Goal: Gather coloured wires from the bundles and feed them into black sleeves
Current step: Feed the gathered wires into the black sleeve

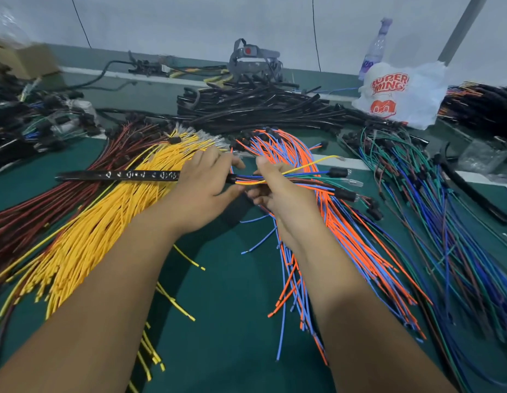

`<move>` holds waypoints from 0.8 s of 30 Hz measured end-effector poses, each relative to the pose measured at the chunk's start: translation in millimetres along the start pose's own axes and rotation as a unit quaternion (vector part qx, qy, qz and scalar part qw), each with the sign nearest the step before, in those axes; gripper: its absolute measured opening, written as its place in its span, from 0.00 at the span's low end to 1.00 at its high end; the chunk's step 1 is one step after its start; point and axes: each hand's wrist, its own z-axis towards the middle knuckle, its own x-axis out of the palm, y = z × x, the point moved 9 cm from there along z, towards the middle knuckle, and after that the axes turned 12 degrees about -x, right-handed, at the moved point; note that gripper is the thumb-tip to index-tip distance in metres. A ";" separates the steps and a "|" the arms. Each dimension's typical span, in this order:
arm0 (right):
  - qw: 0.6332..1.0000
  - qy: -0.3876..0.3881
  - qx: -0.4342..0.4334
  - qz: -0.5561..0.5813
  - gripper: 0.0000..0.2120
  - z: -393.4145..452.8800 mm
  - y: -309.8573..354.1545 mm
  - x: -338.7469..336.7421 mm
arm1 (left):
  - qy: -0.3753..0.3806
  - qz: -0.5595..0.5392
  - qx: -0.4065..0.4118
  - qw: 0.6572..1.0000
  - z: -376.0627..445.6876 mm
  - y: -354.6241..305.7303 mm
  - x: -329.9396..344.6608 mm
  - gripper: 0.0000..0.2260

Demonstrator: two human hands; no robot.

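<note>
At centre of the green bench mat (232, 279), a glossy black plastic sleeve with white print (119, 175) lies level, pointing left over the yellow wire bundle (105, 222); its right mouth sits at the left hand (207, 188), which is clenched around that end. A gathered bunch of mixed coloured wires, blue, yellow, orange, green and brown (278, 180), runs out of the mouth to the right, through the right hand (278, 185), which pinches it just beside the opening. Terminal ends with black boots and clear caps (343, 180) stick out further right. Step in hand looks like feeding: wires are already entered, and I'd say only partway, since nothing shows at the sleeve's far left end. Next move probably calls for the right hand to regrip further back and push while the left keeps the mouth steady; one yellow strand bows up loose, so it needs tucking in. Around: orange and light-blue wire bundle (346, 236) under the right arm, dark red bundle (48, 208) far left, green and blue bundle (445, 222) far right, pile of spare black sleeves (261, 106) behind, white printed plastic bag (399, 95) beyond.
</note>
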 end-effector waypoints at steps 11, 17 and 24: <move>0.995 0.047 -0.088 0.008 0.13 3.5 14.2 1.0 | 0.033 0.079 0.008 0.996 -3.6 5.9 -1.6 0.13; 0.993 0.029 -0.094 -0.072 0.19 4.0 14.6 -3.4 | 0.028 0.100 0.041 0.994 -4.9 -7.7 -4.3 0.20; 0.989 0.041 -0.109 -0.090 0.19 3.5 16.4 0.0 | 0.036 0.096 0.024 0.994 -3.3 -8.5 -3.9 0.22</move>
